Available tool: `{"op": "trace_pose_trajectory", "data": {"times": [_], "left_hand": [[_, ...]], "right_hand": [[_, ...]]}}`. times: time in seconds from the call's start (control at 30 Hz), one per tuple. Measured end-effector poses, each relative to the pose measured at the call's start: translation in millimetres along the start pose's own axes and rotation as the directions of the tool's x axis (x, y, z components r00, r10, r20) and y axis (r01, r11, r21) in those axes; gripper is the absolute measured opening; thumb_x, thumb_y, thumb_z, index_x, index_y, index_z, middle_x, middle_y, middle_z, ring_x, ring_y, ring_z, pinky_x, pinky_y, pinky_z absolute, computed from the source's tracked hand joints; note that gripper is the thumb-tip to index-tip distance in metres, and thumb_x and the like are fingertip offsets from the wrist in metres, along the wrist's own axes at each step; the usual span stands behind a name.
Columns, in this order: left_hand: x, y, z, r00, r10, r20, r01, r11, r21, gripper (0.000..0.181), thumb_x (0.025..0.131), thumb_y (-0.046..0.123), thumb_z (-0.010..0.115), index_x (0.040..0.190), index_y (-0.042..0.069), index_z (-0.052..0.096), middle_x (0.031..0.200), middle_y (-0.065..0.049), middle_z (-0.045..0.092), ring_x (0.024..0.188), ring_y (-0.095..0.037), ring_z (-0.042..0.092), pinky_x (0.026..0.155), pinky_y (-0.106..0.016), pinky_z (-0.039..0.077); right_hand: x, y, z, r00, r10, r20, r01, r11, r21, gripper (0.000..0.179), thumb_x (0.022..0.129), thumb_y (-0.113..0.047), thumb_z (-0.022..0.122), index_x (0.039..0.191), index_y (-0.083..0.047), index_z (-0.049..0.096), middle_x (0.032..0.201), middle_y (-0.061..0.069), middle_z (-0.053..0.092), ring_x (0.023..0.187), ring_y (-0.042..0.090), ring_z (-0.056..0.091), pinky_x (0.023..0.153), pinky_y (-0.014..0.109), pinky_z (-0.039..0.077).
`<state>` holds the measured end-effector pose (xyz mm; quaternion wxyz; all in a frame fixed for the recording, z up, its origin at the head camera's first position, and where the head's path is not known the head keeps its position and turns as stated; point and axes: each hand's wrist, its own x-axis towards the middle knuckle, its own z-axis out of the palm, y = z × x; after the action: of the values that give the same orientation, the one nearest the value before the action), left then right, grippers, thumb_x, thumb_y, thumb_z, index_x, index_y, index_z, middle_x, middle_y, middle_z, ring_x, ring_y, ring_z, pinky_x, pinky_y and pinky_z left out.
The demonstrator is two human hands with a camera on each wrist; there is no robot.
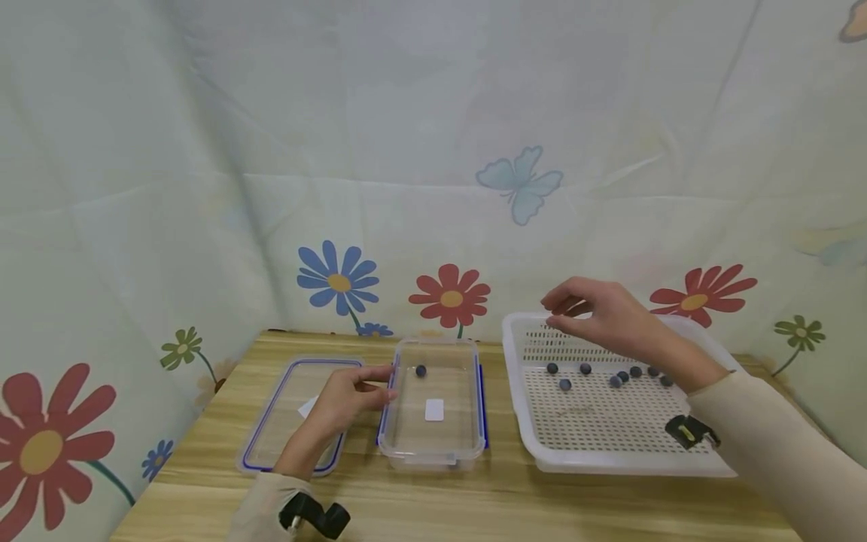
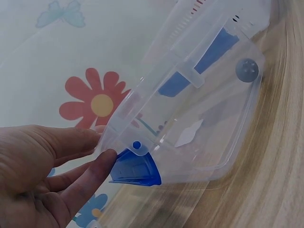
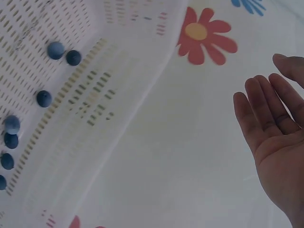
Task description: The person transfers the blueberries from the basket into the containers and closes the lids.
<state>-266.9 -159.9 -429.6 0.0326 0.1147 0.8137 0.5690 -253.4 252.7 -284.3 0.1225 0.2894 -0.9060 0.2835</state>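
A clear plastic food container [image 1: 400, 444] with blue side latches stands in the middle of the table, holding one blueberry [image 1: 421, 371] and a small white label. At its left rim is my left hand [image 1: 348, 395]; in the left wrist view, thumb and fingers pinch the wall beside a blue latch [image 2: 137, 170]. My right hand [image 1: 603, 312] hovers over the back left of a white perforated basket [image 1: 630, 461]. Its palm is bare in the right wrist view, the fingers loosely bent. Several blueberries [image 1: 585, 369] lie on the basket's floor, mostly toward the back.
Left of the container, a clear lid [image 1: 271, 448] with a blue seal lies flat, partly behind my left forearm. Everything stands on a wood-grain table [image 1: 433, 508]. A flower-print curtain [image 1: 420, 113] hangs right behind and along the sides.
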Motion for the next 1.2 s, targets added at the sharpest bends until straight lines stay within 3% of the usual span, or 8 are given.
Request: {"op": "trace_pose_trajectory", "data": {"times": [0.5, 1.2], "left_hand": [[2.5, -4.2, 2.1, 0.999, -0.039, -0.01, 0.039, 0.999, -0.026, 0.043, 0.094, 0.006, 0.081, 0.134, -0.006, 0.07, 0.121, -0.02, 0.074, 0.092, -0.021, 0.074, 0.08, -0.035, 0.063], [1.7, -1.9, 0.6, 0.999, -0.041, -0.024, 0.04, 0.999, -0.016, 0.041, 0.095, 0.007, 0.081, 0.133, -0.004, 0.072, 0.122, -0.019, 0.074, 0.092, -0.021, 0.074, 0.082, -0.035, 0.063]], "right_hand": [[-11.8, 49, 5, 0.981, 0.192, 0.025, -0.192, 0.981, 0.017, 0.025, 0.1, -0.017, 0.078, 0.121, -0.004, 0.073, 0.114, 0.008, 0.073, 0.106, 0.027, 0.07, 0.093, 0.047, 0.06], [-26.8, 88, 12, 0.945, 0.32, 0.064, -0.319, 0.948, -0.017, 0.031, 0.099, -0.022, 0.078, 0.123, -0.002, 0.071, 0.112, 0.009, 0.072, 0.107, 0.032, 0.068, 0.091, 0.051, 0.06]]}}
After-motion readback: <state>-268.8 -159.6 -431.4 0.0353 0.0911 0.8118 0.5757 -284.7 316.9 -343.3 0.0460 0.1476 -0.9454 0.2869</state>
